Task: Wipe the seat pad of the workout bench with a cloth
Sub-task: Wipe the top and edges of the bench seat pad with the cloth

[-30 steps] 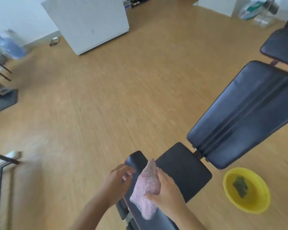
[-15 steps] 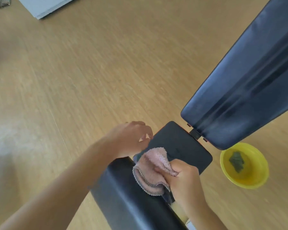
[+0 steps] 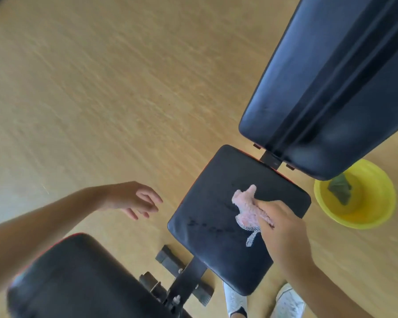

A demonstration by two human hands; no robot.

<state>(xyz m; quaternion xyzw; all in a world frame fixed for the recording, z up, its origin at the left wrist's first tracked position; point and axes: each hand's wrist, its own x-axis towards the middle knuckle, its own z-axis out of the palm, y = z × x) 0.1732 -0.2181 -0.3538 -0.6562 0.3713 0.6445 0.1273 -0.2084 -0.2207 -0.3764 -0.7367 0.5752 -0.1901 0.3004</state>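
The black seat pad (image 3: 218, 203) of the workout bench lies low in the middle of the view, with faint wet streaks on it. My right hand (image 3: 283, 230) grips a bunched pink cloth (image 3: 247, 206) and presses it on the right half of the pad. My left hand (image 3: 136, 199) hovers over the floor to the left of the pad, fingers spread, holding nothing. The bench's long black back pad (image 3: 326, 83) rises at the upper right.
A yellow basin (image 3: 372, 214) with a dark green cloth (image 3: 340, 188) in it stands on the wooden floor right of the seat. A black padded roller (image 3: 78, 281) fills the lower left. The bench's frame (image 3: 184, 278) and my white shoes (image 3: 236, 299) are below the seat.
My view has dropped closer over the bench. My right hand carried the cloth from the padded roller onto the seat pad. My left hand left the roller and moved out to the left.
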